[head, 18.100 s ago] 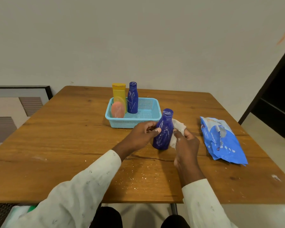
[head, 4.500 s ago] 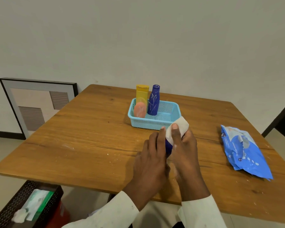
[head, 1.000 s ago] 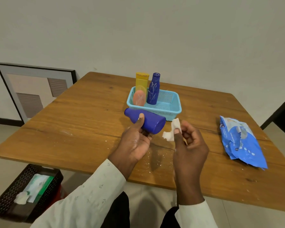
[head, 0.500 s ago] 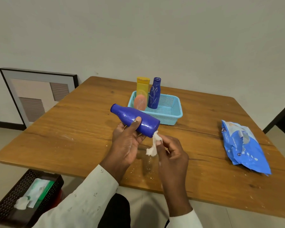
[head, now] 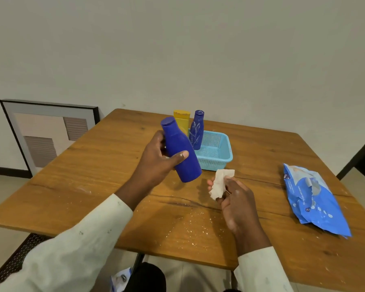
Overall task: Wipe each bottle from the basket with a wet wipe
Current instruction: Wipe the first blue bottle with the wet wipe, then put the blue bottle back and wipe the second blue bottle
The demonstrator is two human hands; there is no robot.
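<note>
Up above the table [head: 93, 165], a plain blue bottle [head: 180, 150] is tilted with its cap toward the far left, gripped round its middle by the left hand [head: 158, 159], thumb across the front. Just below and to its right, the right hand [head: 234, 199] pinches a crumpled white wipe [head: 219, 183], apart from the bottle. Behind them a light blue basket [head: 216, 152] sits on the table, holding a patterned blue bottle [head: 196, 129] and a yellow bottle [head: 182, 120], both upright. A blue wipes pack [head: 312, 199] lies on the table well to the right.
</note>
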